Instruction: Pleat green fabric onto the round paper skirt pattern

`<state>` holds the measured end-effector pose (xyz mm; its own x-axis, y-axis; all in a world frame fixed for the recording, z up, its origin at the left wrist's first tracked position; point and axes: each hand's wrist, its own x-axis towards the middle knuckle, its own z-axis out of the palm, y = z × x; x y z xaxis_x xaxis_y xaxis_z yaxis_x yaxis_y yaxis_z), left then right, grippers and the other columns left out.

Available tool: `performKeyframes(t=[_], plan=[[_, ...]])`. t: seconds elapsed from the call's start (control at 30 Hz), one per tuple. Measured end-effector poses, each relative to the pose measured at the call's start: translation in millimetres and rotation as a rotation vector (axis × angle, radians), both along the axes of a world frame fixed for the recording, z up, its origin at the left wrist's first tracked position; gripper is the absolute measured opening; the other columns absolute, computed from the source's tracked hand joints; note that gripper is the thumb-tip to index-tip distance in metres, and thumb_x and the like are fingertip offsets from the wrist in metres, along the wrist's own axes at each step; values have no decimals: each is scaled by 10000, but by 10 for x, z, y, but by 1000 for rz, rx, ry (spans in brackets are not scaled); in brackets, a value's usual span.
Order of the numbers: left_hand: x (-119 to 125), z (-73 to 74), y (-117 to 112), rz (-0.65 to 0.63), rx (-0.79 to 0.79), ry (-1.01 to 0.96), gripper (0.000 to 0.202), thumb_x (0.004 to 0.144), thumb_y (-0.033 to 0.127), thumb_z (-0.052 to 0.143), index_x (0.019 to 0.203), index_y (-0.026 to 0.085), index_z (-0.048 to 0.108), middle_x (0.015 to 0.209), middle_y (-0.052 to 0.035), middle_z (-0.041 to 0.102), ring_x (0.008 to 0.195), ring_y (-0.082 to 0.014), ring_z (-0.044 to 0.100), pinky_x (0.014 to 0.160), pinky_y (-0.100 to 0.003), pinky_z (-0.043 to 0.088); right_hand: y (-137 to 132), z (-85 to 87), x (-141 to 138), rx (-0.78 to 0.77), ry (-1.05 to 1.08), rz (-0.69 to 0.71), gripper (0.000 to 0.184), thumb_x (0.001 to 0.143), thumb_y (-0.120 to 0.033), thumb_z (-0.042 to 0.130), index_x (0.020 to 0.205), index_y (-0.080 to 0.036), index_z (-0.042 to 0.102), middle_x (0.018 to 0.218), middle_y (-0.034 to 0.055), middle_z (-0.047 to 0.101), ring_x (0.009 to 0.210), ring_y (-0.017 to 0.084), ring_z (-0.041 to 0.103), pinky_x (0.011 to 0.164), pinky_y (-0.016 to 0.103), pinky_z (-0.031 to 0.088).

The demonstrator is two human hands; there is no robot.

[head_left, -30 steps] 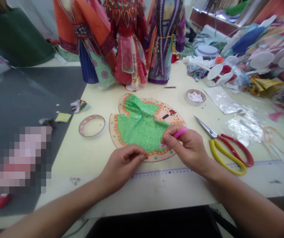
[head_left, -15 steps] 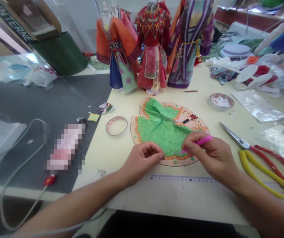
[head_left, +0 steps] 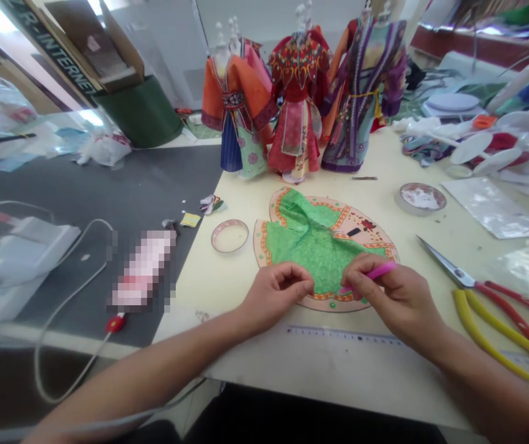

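A green patterned cloth (head_left: pixel 313 246) lies gathered on a round paper base (head_left: pixel 366 217) with an orange printed border. My right hand (head_left: pixel 391 296) pinches a slim pink stick (head_left: pixel 379 271), and the stick's tip reaches the lower right of the cloth. My left hand (head_left: pixel 276 295) sits at the cloth's lower edge. Its fingers curl together there, with nothing visible between them. The part of the base under the cloth is hidden.
Three dressed paper figures (head_left: pixel 299 105) stand beyond the base. Two tape rolls (head_left: pixel 230 236) lie either side of it. Red-and-yellow scissors (head_left: pixel 481 287) lie right, a ruler (head_left: pixel 343 335) lies near the table's front edge, and craft clutter fills the back right.
The view has swung left, so the table and figures sit further right in the frame. Both hands remain at the cloth's lower edge, and the right hand still holds the pink stick.
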<state>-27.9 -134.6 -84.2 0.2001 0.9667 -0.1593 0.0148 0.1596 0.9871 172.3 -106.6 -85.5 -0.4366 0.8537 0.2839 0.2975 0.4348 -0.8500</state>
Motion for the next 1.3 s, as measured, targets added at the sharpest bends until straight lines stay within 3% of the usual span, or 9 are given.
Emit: performKeyframes(t=[0.13, 0.23, 0.33, 0.43, 0.53, 0.7, 1.0, 1.3], plan=[[-13, 114, 0, -27, -40, 21, 130, 754, 263, 618, 737, 135, 599, 679, -9, 597, 612, -92, 520, 593, -220, 421, -57, 111, 8, -56, -14, 43, 173, 861, -273, 504, 724, -184, 558, 702, 29, 593, 624, 134, 563, 515, 248, 448], [-23, 176, 36, -17, -109, -19, 150, 764, 282, 610, 736, 135, 595, 675, -6, 607, 562, -75, 481, 554, -210, 391, -85, 263, 22, -11, -38, 67, 188, 866, -259, 495, 700, -192, 552, 692, 24, 588, 654, 141, 568, 566, 262, 464], [-2, 168, 95, 27, -167, -104, 172, 762, 301, 614, 741, 132, 592, 687, -6, 608, 542, -64, 459, 527, -203, 367, -64, 351, 60, 80, -19, 76, 156, 887, -215, 444, 811, -200, 580, 790, 39, 597, 714, 146, 574, 625, 282, 478], [47, 98, 137, 74, -202, -176, 176, 751, 303, 630, 762, 131, 594, 694, -6, 608, 547, -62, 457, 524, -196, 362, -11, 307, 118, 254, -27, 19, 179, 878, -178, 435, 931, -204, 604, 912, 68, 580, 834, 172, 571, 708, 318, 478], [92, 9, 146, 93, -214, -218, 166, 739, 291, 645, 776, 136, 600, 692, -1, 613, 540, -56, 454, 520, -188, 352, 24, 185, 159, 369, -44, -54, 189, 857, -164, 467, 962, -203, 619, 833, 59, 562, 765, 163, 555, 650, 304, 464], [114, -66, 135, 82, -263, -205, 151, 717, 270, 662, 771, 138, 610, 671, 8, 624, 503, -41, 437, 491, -172, 321, 7, 64, 132, 368, -10, -40, 214, 824, -90, 504, 986, -190, 602, 703, 23, 558, 609, 124, 522, 527, 254, 430], [57, -51, 111, 71, -261, -167, 111, 737, 244, 641, 784, 148, 611, 685, 5, 641, 541, -55, 483, 523, -174, 370, -49, 29, 94, 493, 98, 31, 352, 724, 22, 538, 1044, -120, 574, 782, 65, 609, 694, 150, 577, 568, 278, 490], [42, -108, 141, 83, -244, -219, 108, 741, 236, 649, 794, 146, 620, 678, 6, 637, 532, -49, 474, 519, -170, 369, -85, 64, 81, 515, 88, 39, 295, 732, 11, 510, 992, -103, 589, 776, 80, 611, 704, 154, 587, 566, 284, 507]])
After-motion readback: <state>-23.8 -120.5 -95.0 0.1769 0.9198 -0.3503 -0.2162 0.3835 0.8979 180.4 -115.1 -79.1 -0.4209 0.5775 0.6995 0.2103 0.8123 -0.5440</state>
